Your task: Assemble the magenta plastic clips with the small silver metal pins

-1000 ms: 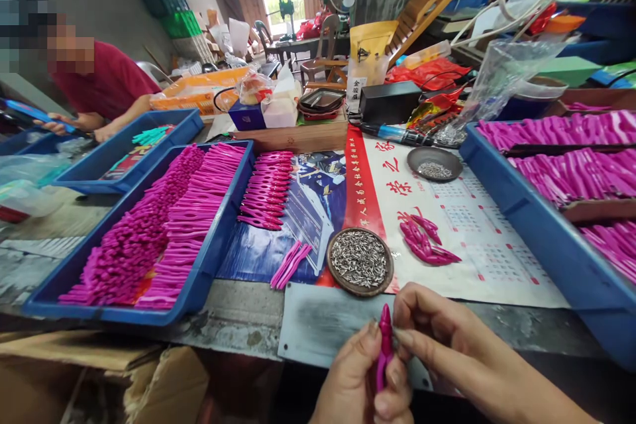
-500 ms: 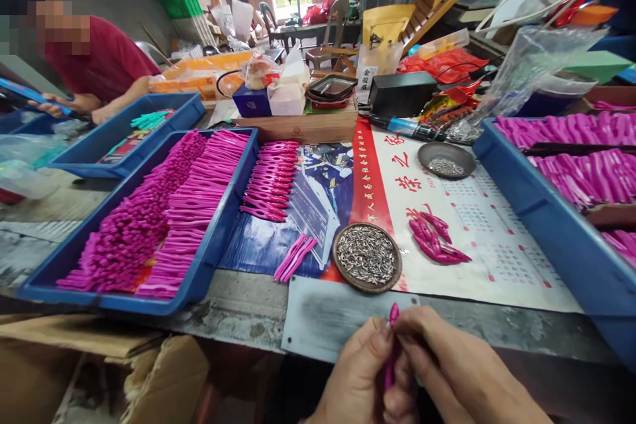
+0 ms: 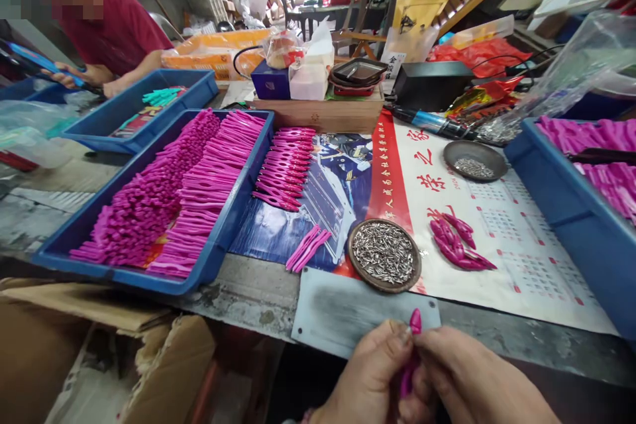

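Both my hands meet at the bottom edge of the view, pinched around one magenta plastic piece (image 3: 413, 328) whose tip sticks up between them. My left hand (image 3: 368, 374) grips it from the left, my right hand (image 3: 472, 381) closes on it from the right. Just beyond them lies a grey metal plate (image 3: 342, 308). A round dish of small metal pins (image 3: 384, 255) stands past it, with a few loose magenta strips (image 3: 307, 248) to its left and a small pile of assembled magenta pieces (image 3: 457, 238) to its right.
A blue tray (image 3: 218, 245) packed with magenta parts fills the left, a row of magenta parts (image 3: 283, 169) beside it. Another blue bin (image 3: 571, 225) stands at right. A second dish (image 3: 474, 160) sits farther back. A person in red (image 3: 119, 26) works at far left. An open cardboard box (image 3: 99, 351) sits below.
My hands have sunk lower and shifted right in the view, closing tighter round the magenta piece so less of it shows. The camera has tipped toward the right.
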A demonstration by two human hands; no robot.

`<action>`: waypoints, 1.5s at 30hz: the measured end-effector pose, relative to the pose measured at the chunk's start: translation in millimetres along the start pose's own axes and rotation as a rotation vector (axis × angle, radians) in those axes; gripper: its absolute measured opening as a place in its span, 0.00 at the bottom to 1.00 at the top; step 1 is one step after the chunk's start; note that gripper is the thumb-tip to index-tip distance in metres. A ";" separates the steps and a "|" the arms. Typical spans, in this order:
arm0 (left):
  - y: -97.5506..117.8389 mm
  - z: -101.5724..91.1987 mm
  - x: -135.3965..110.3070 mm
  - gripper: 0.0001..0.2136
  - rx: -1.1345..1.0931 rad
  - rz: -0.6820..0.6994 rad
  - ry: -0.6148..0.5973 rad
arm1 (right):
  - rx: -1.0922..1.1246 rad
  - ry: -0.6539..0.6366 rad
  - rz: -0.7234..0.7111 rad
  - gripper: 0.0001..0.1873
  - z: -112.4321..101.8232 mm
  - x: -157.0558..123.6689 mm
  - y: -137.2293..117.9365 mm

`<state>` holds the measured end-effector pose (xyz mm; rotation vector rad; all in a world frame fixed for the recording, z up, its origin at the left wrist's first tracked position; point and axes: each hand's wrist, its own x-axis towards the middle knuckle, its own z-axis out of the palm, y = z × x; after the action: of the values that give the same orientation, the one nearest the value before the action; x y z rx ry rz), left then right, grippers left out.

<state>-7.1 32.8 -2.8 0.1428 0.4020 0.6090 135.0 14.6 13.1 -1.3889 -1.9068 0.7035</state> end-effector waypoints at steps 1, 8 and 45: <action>-0.6 -0.1 -0.9 0.17 0.004 0.009 -0.008 | 0.007 -0.040 0.009 0.10 -5.7 2.6 -3.4; -7.2 -4.8 -6.3 0.12 0.018 0.049 -0.113 | 0.305 -0.131 0.248 0.15 -32.7 9.0 -10.6; -21.1 8.2 12.0 0.08 -0.013 0.070 -0.112 | 0.996 -0.265 0.509 0.19 -31.8 12.0 25.2</action>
<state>16.3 22.5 -4.4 0.1785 0.2860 0.6696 172.1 34.6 16.8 -1.1050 -1.0234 1.8364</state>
